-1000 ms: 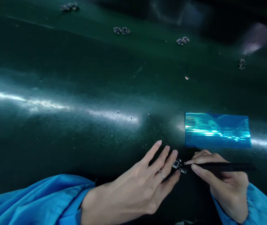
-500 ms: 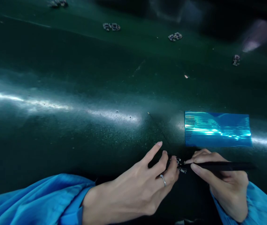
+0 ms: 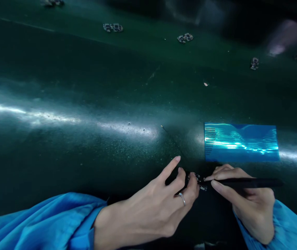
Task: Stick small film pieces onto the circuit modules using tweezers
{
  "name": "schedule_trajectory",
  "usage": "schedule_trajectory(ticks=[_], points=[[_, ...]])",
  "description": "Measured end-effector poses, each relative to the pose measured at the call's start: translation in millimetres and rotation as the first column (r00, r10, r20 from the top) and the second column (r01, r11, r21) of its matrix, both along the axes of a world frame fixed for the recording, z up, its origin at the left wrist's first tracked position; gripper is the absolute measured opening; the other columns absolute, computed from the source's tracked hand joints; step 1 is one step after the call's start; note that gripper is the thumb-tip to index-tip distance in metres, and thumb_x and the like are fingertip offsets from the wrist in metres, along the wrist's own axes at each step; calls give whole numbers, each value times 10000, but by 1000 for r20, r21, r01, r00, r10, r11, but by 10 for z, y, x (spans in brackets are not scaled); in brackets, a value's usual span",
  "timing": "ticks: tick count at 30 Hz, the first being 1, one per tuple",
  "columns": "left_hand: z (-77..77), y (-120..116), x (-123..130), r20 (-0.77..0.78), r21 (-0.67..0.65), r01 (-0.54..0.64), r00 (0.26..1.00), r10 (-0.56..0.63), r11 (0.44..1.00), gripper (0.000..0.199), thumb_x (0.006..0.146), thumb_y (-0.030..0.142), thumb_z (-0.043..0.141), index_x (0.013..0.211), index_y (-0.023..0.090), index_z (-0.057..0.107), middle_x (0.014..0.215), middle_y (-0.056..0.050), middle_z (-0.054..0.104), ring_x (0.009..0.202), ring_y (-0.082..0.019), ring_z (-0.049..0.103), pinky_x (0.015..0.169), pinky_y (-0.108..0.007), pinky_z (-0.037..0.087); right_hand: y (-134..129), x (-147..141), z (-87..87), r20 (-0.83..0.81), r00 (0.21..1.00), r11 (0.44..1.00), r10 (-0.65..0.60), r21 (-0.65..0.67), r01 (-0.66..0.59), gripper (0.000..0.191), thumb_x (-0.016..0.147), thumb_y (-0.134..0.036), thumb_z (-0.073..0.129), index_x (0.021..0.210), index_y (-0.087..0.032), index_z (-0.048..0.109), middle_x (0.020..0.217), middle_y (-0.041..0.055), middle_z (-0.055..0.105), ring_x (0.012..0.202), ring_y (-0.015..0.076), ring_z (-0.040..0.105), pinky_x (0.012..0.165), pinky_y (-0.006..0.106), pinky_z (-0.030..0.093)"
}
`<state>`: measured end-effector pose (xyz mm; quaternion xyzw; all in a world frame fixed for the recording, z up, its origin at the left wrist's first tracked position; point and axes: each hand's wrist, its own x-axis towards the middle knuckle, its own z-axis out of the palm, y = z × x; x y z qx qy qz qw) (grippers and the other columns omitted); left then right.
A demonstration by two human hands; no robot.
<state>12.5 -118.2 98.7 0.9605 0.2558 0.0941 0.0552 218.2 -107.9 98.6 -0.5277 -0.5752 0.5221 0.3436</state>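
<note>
My left hand [image 3: 159, 201], with a ring on one finger, has its fingers closed at a small circuit board [image 3: 203, 188]; the fingertips hide part of the board. A thin dark wire [image 3: 173, 140] runs up and left from near these fingers, with a small pale tip. My right hand [image 3: 253, 205] pinches slim black tweezers [image 3: 245, 183], lying nearly level, their tip beside the board's right side. Whether the tip grips anything is too small to tell.
A shiny blue sheet [image 3: 242, 151] with rows of tiny dark pieces lies above my right hand. On the far green strip are several small circuit boards, one [image 3: 113, 27] left of centre and another [image 3: 185, 38] further right. A small pale scrap [image 3: 206, 84] lies between.
The circuit boards on the far strip have shifted left, while the blue sheet stays almost in place. The wire's pale tip has moved slightly left. Both hands keep nearly the same pose.
</note>
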Motion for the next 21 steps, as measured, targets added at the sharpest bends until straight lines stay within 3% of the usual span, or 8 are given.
schedule_trajectory(ticks=[8, 13, 16, 21], points=[[-27, -41, 2, 14, -12, -20, 1000, 20, 1000, 339, 863, 164, 448, 1188, 106, 522, 1115, -97, 541, 1002, -258, 526, 995, -524, 354, -43, 14, -13, -26, 998, 998, -53, -16, 53, 177, 765, -121, 638, 829, -273, 702, 770, 5, 683, 785, 212, 609, 689, 335, 503], [-36, 34, 18, 109, 44, 18, 994, -23, 999, 270, 848, 126, 450, 1073, 82, 593, 991, -87, 592, 961, -248, 545, 1011, -528, 332, -52, 52, -38, -79, 992, 995, -96, -11, 95, 135, 760, -137, 645, 807, -252, 698, 763, 10, 697, 760, 195, 624, 669, 290, 522], [-51, 120, 44, 103, 82, 82, 991, -90, 993, 239, 854, 127, 429, 996, 101, 619, 881, -59, 613, 859, -202, 565, 1018, -503, 331, -40, 104, -77, -81, 987, 988, -141, 56, 146, 113, 743, -149, 656, 783, -241, 708, 734, 25, 705, 738, 207, 643, 641, 279, 550], [-85, 309, 91, 75, 218, 161, 981, -181, 963, 292, 844, 138, 438, 1079, 37, 577, 778, -56, 604, 726, -165, 544, 992, -397, 363, 19, 349, -205, -69, 976, 960, -206, 180, 216, 109, 682, -156, 697, 769, -213, 727, 711, 65, 719, 689, 267, 675, 601, 312, 585]])
